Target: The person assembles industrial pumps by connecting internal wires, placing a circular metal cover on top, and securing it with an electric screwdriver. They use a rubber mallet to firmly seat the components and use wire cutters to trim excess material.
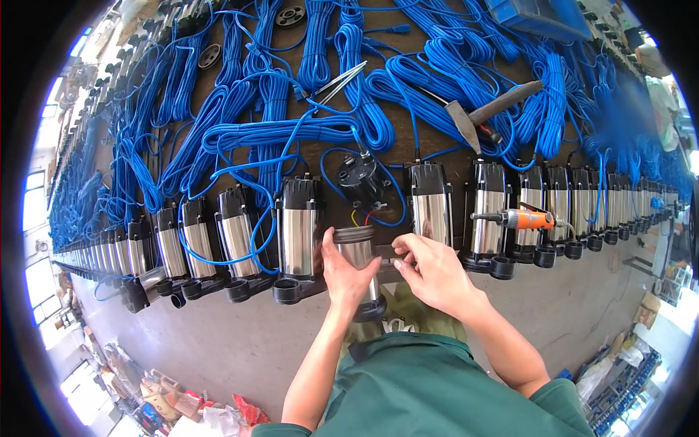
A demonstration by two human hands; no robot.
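Observation:
At the bench's near edge my left hand [346,278] is wrapped round a silver pump body [356,252] with a dark ridged collar, standing upright. Its black base shows below the hand. My right hand [438,275] is beside it on the right, thumb and fingers pinched together next to a dark strip-like part; what they grip is too small to name. Just behind the pump body lies a black pump cap [360,178]. Red and yellow wires run from this cap toward the body, and a blue cable loops round it.
Rows of silver-and-black pumps [298,237] line the bench edge on both sides. An orange power tool [526,219] rests across pumps at right. Behind lie a hammer [466,124], metal rods [341,81], blue cable coils [284,132] and a blue crate [535,16].

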